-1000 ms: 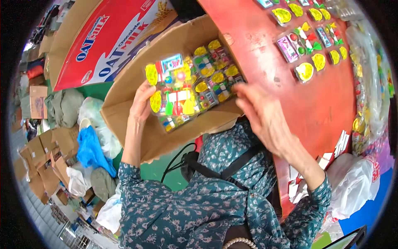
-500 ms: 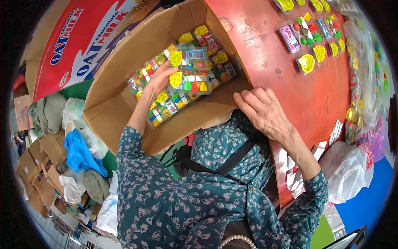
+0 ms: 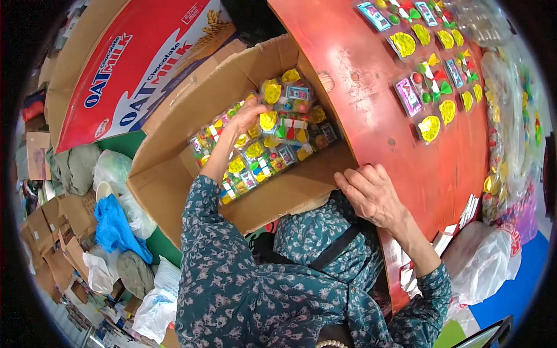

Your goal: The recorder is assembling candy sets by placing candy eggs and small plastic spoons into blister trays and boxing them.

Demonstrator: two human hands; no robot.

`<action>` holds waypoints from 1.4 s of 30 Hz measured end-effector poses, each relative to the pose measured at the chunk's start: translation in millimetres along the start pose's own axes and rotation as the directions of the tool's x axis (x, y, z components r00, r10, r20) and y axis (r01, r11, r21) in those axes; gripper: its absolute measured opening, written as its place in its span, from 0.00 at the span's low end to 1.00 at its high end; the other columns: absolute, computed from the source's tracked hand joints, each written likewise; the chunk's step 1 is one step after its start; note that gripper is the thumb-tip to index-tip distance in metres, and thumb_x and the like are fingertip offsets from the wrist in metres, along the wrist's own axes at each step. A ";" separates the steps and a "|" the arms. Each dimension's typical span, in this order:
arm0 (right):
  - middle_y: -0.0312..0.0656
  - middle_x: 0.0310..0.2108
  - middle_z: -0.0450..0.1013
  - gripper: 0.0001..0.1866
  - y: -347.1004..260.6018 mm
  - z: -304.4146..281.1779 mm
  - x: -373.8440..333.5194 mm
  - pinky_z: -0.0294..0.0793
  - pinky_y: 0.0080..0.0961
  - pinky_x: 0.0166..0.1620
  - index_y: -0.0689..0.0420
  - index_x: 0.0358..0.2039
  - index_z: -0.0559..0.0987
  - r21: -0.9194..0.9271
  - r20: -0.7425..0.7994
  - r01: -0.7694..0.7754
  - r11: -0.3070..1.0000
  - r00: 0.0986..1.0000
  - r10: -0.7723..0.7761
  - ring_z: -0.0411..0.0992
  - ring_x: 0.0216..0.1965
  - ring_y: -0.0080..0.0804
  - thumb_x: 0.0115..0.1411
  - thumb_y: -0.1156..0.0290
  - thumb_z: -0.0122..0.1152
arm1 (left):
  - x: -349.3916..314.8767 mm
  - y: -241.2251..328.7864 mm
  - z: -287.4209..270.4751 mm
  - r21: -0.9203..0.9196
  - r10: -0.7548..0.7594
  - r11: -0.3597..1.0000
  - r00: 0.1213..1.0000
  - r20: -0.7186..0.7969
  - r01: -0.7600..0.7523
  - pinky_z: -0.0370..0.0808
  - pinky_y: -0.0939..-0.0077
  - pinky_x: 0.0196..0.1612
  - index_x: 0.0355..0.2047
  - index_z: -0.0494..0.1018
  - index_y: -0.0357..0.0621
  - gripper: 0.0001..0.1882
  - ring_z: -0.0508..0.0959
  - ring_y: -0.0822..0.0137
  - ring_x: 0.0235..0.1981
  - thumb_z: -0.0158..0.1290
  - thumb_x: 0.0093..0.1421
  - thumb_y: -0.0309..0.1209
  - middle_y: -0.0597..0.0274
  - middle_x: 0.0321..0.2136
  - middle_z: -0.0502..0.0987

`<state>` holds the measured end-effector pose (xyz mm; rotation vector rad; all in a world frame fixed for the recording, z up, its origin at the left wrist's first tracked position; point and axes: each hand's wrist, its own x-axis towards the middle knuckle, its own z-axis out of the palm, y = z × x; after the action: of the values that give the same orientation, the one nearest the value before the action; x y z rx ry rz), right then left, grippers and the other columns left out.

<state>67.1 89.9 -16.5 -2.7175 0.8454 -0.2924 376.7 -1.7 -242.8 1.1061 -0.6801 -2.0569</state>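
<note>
Lettering (image 3: 107,72) marks the red carton (image 3: 156,26), and red print (image 3: 515,240) the white bag (image 3: 478,261).

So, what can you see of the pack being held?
The pack looks like clear plastic, rectangular, with two yellow pieces at left, a blue packet, and green and red pieces below. It's face up over other packs in the open cardboard box, left side in the left hand's grip; contact beneath is unclear.

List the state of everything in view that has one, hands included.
Left hand: gripping a clear pack at its left edge
Right hand: fingers curled, no item visible
Cardboard box: open, partly filled with packs
Table packs: lying flat on red table
Blue plastic bag: crumpled
White bag at far right: bulging
</note>
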 end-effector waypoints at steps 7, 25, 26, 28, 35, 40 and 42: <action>0.36 0.34 0.67 0.21 2.0 -0.5 2.9 0.63 0.24 0.36 0.62 0.43 0.74 0.003 -0.006 -0.013 1.000 1.000 0.013 0.64 0.34 0.27 0.45 0.72 0.55 | 42.1 12.8 -23.5 0.339 -0.141 0.925 0.983 -0.118 0.174 0.67 0.86 0.24 0.50 0.68 0.42 0.24 0.72 0.80 0.26 0.58 0.51 0.28 0.68 0.34 0.75; 0.37 0.35 0.68 0.22 5.4 3.0 -2.7 0.64 0.25 0.35 0.62 0.42 0.74 0.022 -0.009 -0.030 0.999 1.000 0.030 0.65 0.34 0.28 0.43 0.71 0.56 | 67.5 -2.3 3.5 0.874 0.462 0.486 0.845 -0.271 0.014 0.72 0.63 0.37 0.33 0.75 0.35 0.17 0.76 0.50 0.32 0.61 0.45 0.34 0.46 0.28 0.77; 0.37 0.35 0.68 0.21 6.9 2.2 -4.9 0.64 0.24 0.35 0.62 0.42 0.74 0.018 -0.001 -0.036 0.999 0.999 0.036 0.65 0.34 0.28 0.43 0.72 0.56 | 66.1 1.7 21.2 0.939 0.528 0.335 0.808 -0.260 0.082 0.72 0.57 0.36 0.36 0.73 0.36 0.18 0.75 0.43 0.33 0.59 0.46 0.35 0.41 0.30 0.75; 0.37 0.35 0.68 0.21 4.1 0.7 -1.1 0.64 0.24 0.36 0.62 0.41 0.74 0.032 -0.009 -0.023 0.999 1.000 0.023 0.65 0.34 0.27 0.43 0.72 0.56 | 55.8 3.0 17.1 0.968 0.611 0.239 0.762 -0.216 0.082 0.71 0.55 0.37 0.38 0.72 0.36 0.19 0.74 0.42 0.35 0.58 0.47 0.33 0.41 0.32 0.74; 0.37 0.35 0.68 0.21 3.6 1.4 1.5 0.64 0.24 0.35 0.62 0.41 0.74 0.045 -0.021 -0.031 0.999 0.999 0.032 0.65 0.34 0.27 0.43 0.72 0.55 | 10.5 -7.5 35.2 0.972 0.866 0.218 0.442 -0.234 0.088 0.66 0.56 0.46 0.44 0.66 0.31 0.17 0.69 0.43 0.41 0.50 0.55 0.27 0.38 0.37 0.69; 0.37 0.35 0.68 0.21 4.5 -0.5 0.1 0.63 0.24 0.35 0.62 0.41 0.74 0.043 -0.021 -0.032 0.999 0.999 0.033 0.66 0.34 0.26 0.43 0.72 0.55 | -23.5 -34.8 45.2 0.579 0.374 0.802 0.629 -0.681 0.150 0.67 0.61 0.44 0.45 0.66 0.27 0.27 0.73 0.50 0.41 0.51 0.55 0.41 0.41 0.38 0.73; 0.38 0.35 0.70 0.22 2.3 -0.6 1.8 0.64 0.27 0.36 0.61 0.41 0.76 0.095 -0.045 -0.064 0.993 0.997 0.068 0.67 0.31 0.29 0.40 0.76 0.58 | -26.0 -51.8 40.7 0.475 0.232 0.849 0.646 -0.728 0.230 0.68 0.64 0.44 0.46 0.67 0.27 0.27 0.74 0.54 0.42 0.51 0.54 0.41 0.40 0.39 0.74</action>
<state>67.2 86.9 -16.5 -2.6003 0.9095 -0.3750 335.0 55.5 -246.5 2.1240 -0.7942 -1.1556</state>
